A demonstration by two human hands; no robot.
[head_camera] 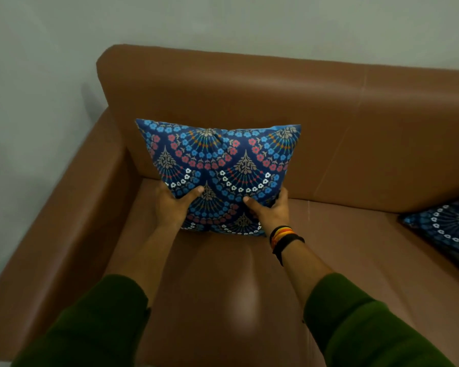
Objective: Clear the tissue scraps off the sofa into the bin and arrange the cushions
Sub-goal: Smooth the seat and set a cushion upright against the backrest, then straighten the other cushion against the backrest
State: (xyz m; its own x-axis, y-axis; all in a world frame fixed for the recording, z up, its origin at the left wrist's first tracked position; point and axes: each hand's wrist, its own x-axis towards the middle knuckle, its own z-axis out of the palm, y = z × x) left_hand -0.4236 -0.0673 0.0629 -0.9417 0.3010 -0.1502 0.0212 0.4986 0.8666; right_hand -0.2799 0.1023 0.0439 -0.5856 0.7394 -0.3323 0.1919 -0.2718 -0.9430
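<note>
A blue floral-patterned cushion stands upright on the brown leather sofa, leaning towards the backrest near the left armrest. My left hand grips its lower left corner, thumb on the front face. My right hand, with coloured bands on the wrist, grips its lower right corner the same way. A second cushion of the same pattern lies flat on the seat at the right edge, partly cut off. No tissue scraps or bin are in view.
The sofa's left armrest runs along a pale wall. The seat in front of the held cushion is bare leather with a light glare.
</note>
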